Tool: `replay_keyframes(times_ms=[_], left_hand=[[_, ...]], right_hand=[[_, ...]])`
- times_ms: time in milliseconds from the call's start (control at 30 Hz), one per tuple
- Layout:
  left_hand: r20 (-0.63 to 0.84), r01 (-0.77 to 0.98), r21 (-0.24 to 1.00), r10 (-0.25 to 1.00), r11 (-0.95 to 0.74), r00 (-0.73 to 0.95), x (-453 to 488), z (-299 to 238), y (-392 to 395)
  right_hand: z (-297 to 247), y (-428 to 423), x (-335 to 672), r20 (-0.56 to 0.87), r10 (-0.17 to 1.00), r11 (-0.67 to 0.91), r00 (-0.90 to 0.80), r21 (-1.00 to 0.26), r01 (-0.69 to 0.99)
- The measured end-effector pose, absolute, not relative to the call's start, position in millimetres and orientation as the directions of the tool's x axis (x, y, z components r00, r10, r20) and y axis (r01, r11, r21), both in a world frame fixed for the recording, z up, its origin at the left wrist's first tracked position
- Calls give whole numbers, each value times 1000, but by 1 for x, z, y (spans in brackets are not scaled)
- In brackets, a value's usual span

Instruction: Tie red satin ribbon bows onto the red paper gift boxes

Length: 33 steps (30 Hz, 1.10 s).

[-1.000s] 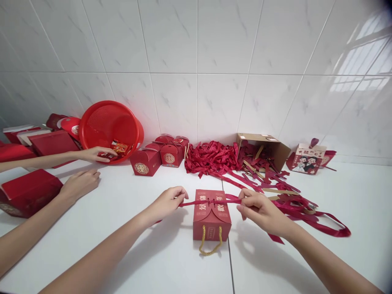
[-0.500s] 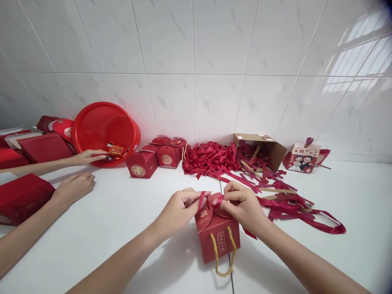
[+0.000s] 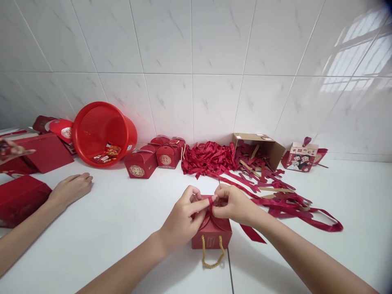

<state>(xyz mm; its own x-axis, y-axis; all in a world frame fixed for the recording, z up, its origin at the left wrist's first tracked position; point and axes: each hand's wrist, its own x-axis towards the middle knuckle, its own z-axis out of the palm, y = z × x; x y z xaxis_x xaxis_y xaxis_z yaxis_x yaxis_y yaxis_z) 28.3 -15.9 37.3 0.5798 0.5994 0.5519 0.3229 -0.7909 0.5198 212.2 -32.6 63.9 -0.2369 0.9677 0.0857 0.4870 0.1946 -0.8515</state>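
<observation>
A small red gift box [image 3: 211, 237] with a gold cord handle stands on the white table [image 3: 122, 228] in front of me. My left hand [image 3: 183, 216] and my right hand [image 3: 234, 204] meet over its top, both pinching a dark red ribbon [image 3: 210, 201] threaded through the lid. A loose end of the ribbon [image 3: 252, 233] trails to the right of the box. Most of the lid is hidden under my fingers.
Another person's hand [image 3: 70, 188] rests flat at the left near a red box [image 3: 18, 200]. A tipped red basket [image 3: 102, 132], finished red boxes [image 3: 153, 159], a ribbon pile [image 3: 211, 157], a tipped cardboard box [image 3: 260, 147] and a printed box [image 3: 300, 160] line the tiled wall.
My hands came together from pulling the ribbon taut sideways to pinching it over the lid. The box tilted, then stood level again. The other person's far hand left the basket.
</observation>
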Motion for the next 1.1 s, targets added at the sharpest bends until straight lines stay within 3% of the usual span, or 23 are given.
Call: replay_keyframes(times_ms=[133, 367, 567, 733, 833, 967, 1100], left_hand=[[484, 226, 573, 547, -788, 683, 26, 44, -3], [287, 323, 771, 752, -549, 594, 25, 51, 1], [204, 503, 668, 785, -549, 585, 2, 70, 5], [60, 350, 853, 739, -387, 671, 5, 71, 10], [-2, 322, 900, 736, -293, 676, 12, 67, 13], [72, 378, 835, 761, -399, 645, 12, 65, 16], [186, 537, 588, 747, -605, 639, 5, 64, 17]], right_hand=[[69, -25, 219, 0, 948, 174, -320, -838, 516], [72, -30, 222, 53, 950, 224, -309, -805, 550], [74, -44, 240, 136, 958, 274, -254, -703, 657], [73, -50, 239, 216, 942, 335, -256, -623, 707], [67, -50, 239, 286, 926, 371, -248, -551, 748], [62, -51, 244, 336, 904, 394, -263, -420, 817], [63, -55, 246, 297, 915, 383, -274, -418, 824]])
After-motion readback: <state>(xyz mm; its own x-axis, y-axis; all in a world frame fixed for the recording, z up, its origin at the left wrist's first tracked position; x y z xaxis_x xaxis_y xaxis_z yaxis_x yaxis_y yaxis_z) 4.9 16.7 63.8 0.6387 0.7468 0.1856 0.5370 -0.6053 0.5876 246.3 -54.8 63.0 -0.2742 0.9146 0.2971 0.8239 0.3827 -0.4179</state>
